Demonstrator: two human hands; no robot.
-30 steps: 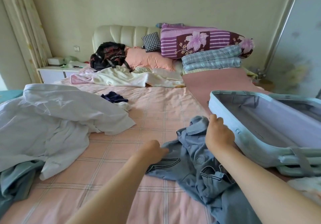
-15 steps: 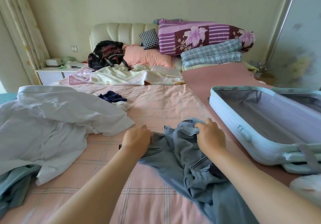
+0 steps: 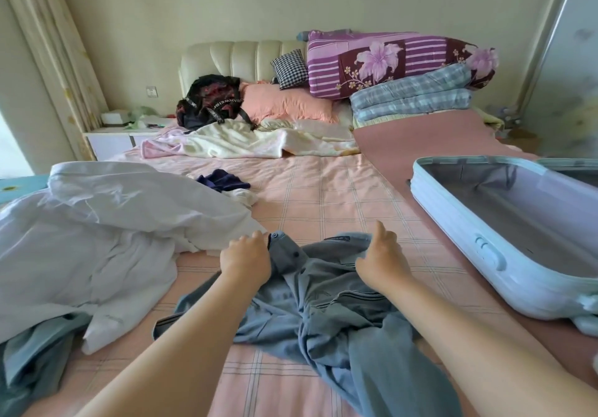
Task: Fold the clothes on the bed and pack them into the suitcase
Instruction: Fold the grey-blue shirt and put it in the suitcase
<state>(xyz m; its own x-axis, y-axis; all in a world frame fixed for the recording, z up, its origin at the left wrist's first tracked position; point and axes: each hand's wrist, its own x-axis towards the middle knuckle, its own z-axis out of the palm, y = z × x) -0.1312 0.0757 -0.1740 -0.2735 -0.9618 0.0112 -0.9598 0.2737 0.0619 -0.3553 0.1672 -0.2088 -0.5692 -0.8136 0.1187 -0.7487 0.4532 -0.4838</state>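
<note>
A grey-blue polo shirt [image 3: 326,313] lies crumpled on the pink checked bed [image 3: 339,203] in front of me. My left hand [image 3: 246,258] grips the left side of its collar. On the right side of the collar, my right hand [image 3: 382,258] pinches the cloth with the thumb raised. A light blue suitcase [image 3: 479,254] lies open on the bed to the right, with nothing visible inside it. A large white garment [image 3: 106,235] is heaped at the left, over a teal piece [image 3: 35,352].
A small dark blue garment [image 3: 223,181] and a white piece lie mid-bed. Pillows, folded quilts [image 3: 411,99], a black bag [image 3: 210,101] and a cream blanket [image 3: 246,141] crowd the headboard end. A white nightstand [image 3: 113,139] stands at the left by the curtain.
Both hands have drawn the polo shirt leftward, away from the suitcase, and spread apart along its collar. The collar now lies stretched between them.
</note>
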